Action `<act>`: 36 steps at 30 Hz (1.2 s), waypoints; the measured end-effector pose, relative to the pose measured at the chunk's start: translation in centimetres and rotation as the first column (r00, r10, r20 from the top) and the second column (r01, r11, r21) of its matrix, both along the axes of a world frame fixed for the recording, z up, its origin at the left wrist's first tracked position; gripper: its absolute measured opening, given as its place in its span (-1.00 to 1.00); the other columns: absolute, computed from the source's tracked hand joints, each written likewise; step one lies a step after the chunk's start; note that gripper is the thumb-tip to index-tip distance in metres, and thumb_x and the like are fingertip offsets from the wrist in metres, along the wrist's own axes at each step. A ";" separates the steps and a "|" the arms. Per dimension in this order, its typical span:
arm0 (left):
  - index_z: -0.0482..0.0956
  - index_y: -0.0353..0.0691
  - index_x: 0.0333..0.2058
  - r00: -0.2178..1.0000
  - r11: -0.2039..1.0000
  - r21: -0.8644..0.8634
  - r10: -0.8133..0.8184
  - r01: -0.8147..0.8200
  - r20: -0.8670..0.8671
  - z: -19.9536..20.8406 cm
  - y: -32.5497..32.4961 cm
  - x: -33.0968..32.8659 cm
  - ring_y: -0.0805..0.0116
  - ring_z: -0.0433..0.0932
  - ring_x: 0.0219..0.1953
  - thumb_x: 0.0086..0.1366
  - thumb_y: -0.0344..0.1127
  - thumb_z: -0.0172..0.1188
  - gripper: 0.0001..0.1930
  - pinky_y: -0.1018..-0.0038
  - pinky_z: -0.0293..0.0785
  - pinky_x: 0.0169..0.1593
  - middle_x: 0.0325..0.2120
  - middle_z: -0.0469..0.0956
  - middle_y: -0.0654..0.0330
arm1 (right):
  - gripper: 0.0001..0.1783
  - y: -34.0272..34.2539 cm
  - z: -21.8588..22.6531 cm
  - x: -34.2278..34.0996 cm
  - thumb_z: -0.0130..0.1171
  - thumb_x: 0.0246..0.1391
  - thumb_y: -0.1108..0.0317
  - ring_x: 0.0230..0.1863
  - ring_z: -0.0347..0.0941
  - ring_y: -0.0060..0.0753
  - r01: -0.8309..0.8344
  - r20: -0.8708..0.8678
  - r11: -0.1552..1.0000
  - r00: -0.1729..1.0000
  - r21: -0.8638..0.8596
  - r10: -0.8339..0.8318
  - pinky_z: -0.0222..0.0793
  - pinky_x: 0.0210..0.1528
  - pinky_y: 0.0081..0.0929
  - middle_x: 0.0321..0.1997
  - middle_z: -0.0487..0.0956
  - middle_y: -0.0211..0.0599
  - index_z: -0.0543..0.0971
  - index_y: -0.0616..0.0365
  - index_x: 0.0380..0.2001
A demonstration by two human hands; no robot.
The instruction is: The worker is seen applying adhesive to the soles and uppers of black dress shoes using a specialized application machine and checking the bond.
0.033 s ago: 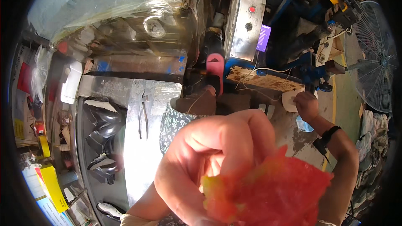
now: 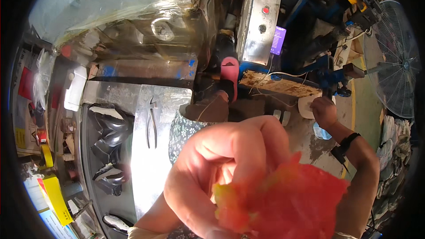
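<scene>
Close up at the lower middle, my left hand (image 2: 221, 159) has its fingers curled round a piece of red fruit (image 2: 287, 201) with yellow-green along one edge. The fruit is blurred, and its lower part runs out of the picture. Farther off on the right, my right hand (image 2: 324, 111) is closed at a pale rounded thing (image 2: 306, 106); what its fingers grip, if anything, is hidden. A black band (image 2: 349, 140) circles that forearm. Left of my left hand, long-handled pliers (image 2: 152, 126) lie on a shiny metal worktop (image 2: 170, 95).
Black shoe uppers (image 2: 110, 137) lie in a dark channel at left. A yellow box (image 2: 55, 199) stands beyond them. Ahead are a button panel (image 2: 261, 31) on a blue machine and a pink slipper (image 2: 229, 77). A large fan (image 2: 394, 62) stands at right, above stacked bundles (image 2: 394, 150).
The red fruit has shifted slightly left. The pink slipper sits a touch farther right. My right hand looks unmoved.
</scene>
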State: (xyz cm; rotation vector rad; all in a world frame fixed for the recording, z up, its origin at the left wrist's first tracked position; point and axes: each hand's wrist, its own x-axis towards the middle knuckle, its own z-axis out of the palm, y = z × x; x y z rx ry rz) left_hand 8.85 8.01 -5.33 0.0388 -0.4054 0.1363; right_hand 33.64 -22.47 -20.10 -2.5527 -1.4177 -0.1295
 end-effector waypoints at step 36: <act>0.29 -0.35 0.11 0.945 0.957 0.281 0.149 -0.065 -0.291 2.2 3.1 2.1 0.16 0.39 0.14 0.06 -0.28 0.40 -0.32 0.25 0.33 0.21 0.02 0.43 -0.01 | -0.85 0.3 0.3 -0.3 0.18 -0.28 0.53 -0.31 0.47 -0.11 -0.007 -0.009 0.999 1.000 0.044 0.008 0.43 -0.28 -0.24 -0.40 0.55 -0.31 0.56 0.07 -0.52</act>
